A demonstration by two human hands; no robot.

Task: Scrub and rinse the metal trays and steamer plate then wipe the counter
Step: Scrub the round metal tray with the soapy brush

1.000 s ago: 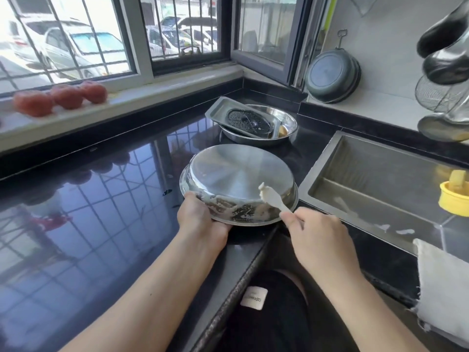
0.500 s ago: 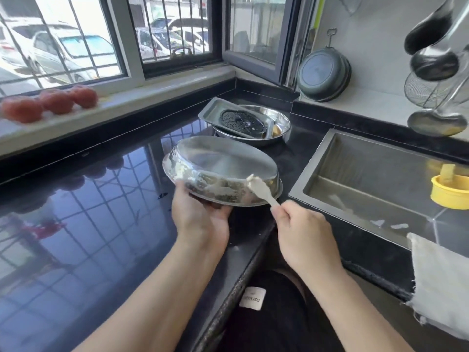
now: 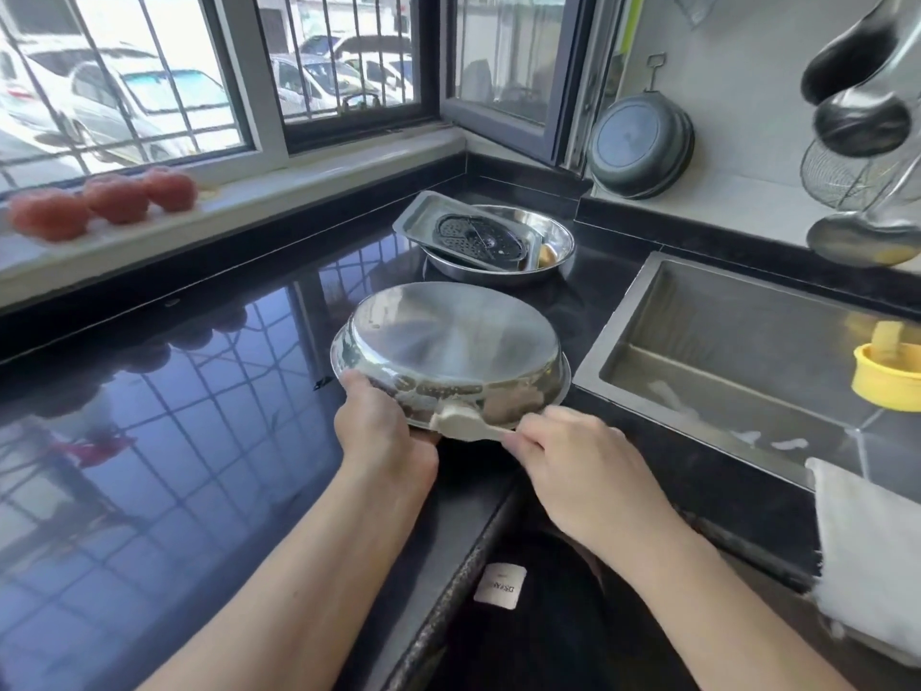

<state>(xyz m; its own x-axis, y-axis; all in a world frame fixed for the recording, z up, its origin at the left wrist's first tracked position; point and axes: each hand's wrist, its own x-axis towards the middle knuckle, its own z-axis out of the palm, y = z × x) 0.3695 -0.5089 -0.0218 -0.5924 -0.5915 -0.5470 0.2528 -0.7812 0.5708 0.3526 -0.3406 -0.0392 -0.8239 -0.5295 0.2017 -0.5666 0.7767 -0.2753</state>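
Glossy black counter (image 3: 164, 441) mirrors the barred window and carries everything told below, each placed from the upturned round metal tray (image 3: 451, 349). At that tray's near rim the left hand (image 3: 381, 431) grips the edge, fingers curled under it, tilting the tray off the counter. Just right of it the right hand (image 3: 588, 471) pinches the handle of a pale brush (image 3: 461, 421), whose head touches the tray's soapy side wall. Right of the tray lies the steel sink (image 3: 747, 361). Beyond the tray a second round tray (image 3: 558, 241) holds a rectangular tray (image 3: 423, 216) with the perforated steamer plate (image 3: 478, 239).
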